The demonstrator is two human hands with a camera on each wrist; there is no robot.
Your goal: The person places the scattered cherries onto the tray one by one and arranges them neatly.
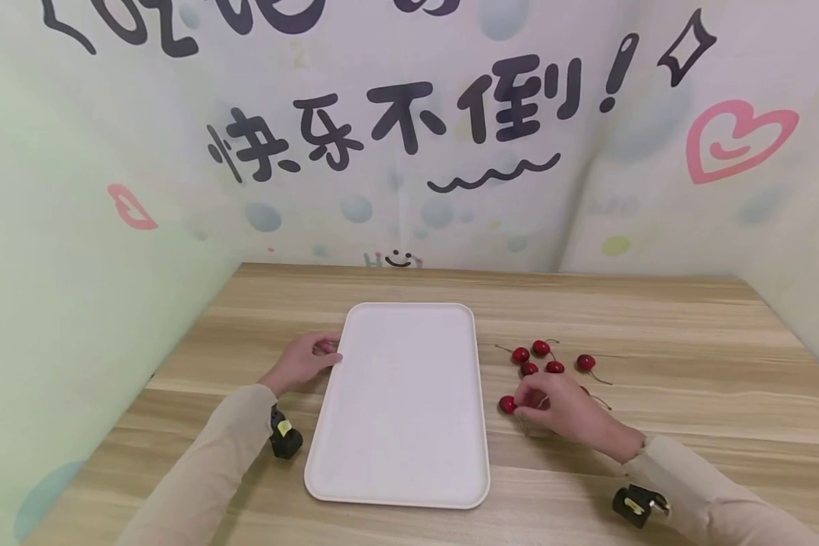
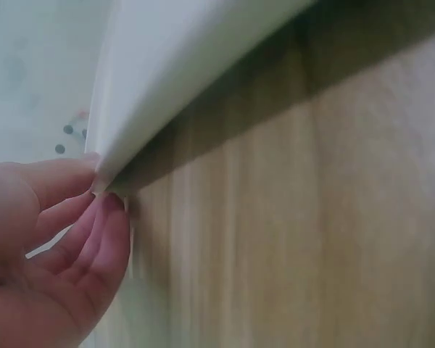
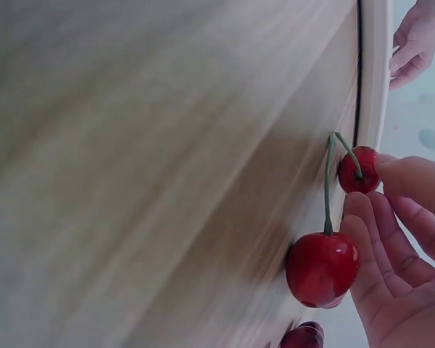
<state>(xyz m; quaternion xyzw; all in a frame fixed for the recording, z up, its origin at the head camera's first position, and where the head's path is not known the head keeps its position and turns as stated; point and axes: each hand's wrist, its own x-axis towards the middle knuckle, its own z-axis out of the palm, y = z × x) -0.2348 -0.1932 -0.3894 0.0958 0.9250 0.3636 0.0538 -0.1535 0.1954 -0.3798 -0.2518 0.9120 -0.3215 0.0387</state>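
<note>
A white rectangular tray (image 1: pixel 399 409) lies lengthwise on the wooden table. My left hand (image 1: pixel 303 362) pinches its left rim, thumb on top and curled fingers (image 2: pixel 114 232) at the underside, as the left wrist view shows. To the tray's right, my right hand (image 1: pixel 566 409) pinches a red cherry (image 3: pixel 359 170) between thumb and fingertips. A second cherry (image 3: pixel 322 268) with a green stem hangs close by the fingers; its stem meets the pinched cherry's stem at the top. Beyond the right hand sit several more cherries (image 1: pixel 541 348), partly hidden by it.
One cherry (image 1: pixel 585 362) with its stem lies apart on the right of the group. The wooden table (image 1: pixel 689 341) reaches back to a printed cloth (image 1: pixel 396 212) with lettering. A small black device (image 1: pixel 285 436) is strapped at each wrist.
</note>
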